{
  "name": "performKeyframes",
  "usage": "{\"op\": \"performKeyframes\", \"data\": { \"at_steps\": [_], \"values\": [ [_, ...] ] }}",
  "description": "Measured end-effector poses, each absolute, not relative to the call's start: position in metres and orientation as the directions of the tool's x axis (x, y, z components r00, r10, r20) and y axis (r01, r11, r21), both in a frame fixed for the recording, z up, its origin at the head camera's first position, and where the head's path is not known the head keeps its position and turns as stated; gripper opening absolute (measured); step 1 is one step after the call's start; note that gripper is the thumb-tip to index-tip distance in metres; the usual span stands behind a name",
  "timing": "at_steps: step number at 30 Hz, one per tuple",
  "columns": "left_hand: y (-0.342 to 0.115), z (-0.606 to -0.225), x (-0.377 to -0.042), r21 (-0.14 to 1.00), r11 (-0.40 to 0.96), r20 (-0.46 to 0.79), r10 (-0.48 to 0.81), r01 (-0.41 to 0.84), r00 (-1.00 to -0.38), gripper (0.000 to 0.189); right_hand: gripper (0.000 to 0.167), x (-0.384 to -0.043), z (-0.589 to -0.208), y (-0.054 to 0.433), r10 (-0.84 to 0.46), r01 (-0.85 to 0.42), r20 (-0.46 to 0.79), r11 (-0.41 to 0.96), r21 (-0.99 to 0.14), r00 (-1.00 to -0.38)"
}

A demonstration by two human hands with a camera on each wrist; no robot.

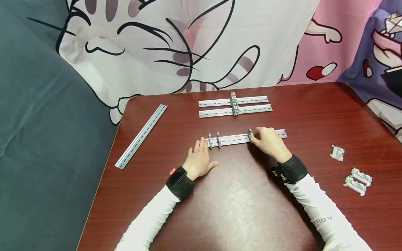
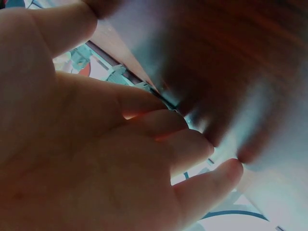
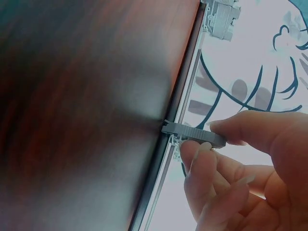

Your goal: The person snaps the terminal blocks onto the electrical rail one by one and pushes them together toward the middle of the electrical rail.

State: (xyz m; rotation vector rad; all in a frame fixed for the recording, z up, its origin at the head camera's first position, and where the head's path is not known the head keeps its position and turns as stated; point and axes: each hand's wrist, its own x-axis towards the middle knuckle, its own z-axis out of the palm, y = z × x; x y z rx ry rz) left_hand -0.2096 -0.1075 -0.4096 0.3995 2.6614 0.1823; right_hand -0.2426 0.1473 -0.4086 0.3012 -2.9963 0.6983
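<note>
A slotted metal DIN rail [image 1: 233, 139] lies across the middle of the table, with two grey terminal blocks [image 1: 218, 139] standing on its left part. My right hand [image 1: 269, 142] pinches another terminal block [image 3: 195, 133] between thumb and fingers, its lower end right at the rail. In the right wrist view this block stands crosswise to the rail's length. Fingers straight, my left hand [image 1: 198, 161] lies with its fingertips at the rail's left end. The left wrist view shows that palm [image 2: 86, 154] and its outstretched fingers.
Farther back, two parallel rails [image 1: 216, 102] are bridged by a cluster of terminal blocks [image 1: 234, 104]. One longer bare rail [image 1: 141, 136] lies slantwise at the left. Several loose pale blocks [image 1: 337, 153] lie at the right. A patterned cloth [image 1: 220, 45] hangs behind the table.
</note>
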Motion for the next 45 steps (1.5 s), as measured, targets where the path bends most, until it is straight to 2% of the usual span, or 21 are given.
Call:
{"op": "performKeyframes", "data": {
  "at_steps": [10, 15, 18, 22, 25, 30, 39, 45],
  "values": [
    [-0.11, -0.41, -0.211, 0.189, 0.95, -0.396, 0.307, 0.25, -0.866, 0.088, 0.02, -0.244, -0.408, 0.14, -0.177, -0.208, 0.115, 0.894, -0.396, -0.978],
    [-0.111, -0.41, -0.212, 0.178, 0.951, -0.398, 0.306, 0.254, -0.865, 0.088, 0.029, -0.239, -0.407, 0.131, -0.11, -0.19, 0.229, 0.913, -0.362, -0.967],
    [-0.112, -0.411, -0.212, 0.172, 0.952, -0.398, 0.304, 0.255, -0.866, 0.088, 0.028, -0.233, -0.403, 0.115, -0.138, -0.235, 0.285, 0.91, -0.341, -0.948],
    [-0.112, -0.411, -0.213, 0.164, 0.953, -0.392, 0.3, 0.255, -0.87, 0.088, 0.025, -0.228, -0.401, 0.084, -0.262, -0.338, 0.249, 0.877, -0.342, -0.932],
    [-0.11, -0.412, -0.212, 0.164, 0.952, -0.385, 0.305, 0.26, -0.871, 0.088, 0.028, -0.227, -0.403, 0.064, -0.301, -0.358, 0.212, 0.871, -0.337, -0.93],
    [-0.106, -0.414, -0.21, 0.165, 0.949, -0.384, 0.314, 0.269, -0.868, 0.088, 0.027, -0.228, -0.408, 0.044, -0.252, -0.313, 0.227, 0.902, -0.298, -0.941],
    [-0.106, -0.411, -0.21, 0.127, 0.953, -0.389, 0.302, 0.274, -0.87, 0.088, 0.025, -0.233, -0.411, 0.038, -0.228, -0.312, 0.278, 0.898, -0.309, -0.933],
    [-0.107, -0.41, -0.21, 0.139, 0.953, -0.391, 0.303, 0.269, -0.869, 0.088, 0.025, -0.235, -0.411, 0.036, -0.203, -0.29, 0.274, 0.898, -0.331, -0.94]
  ]
}}
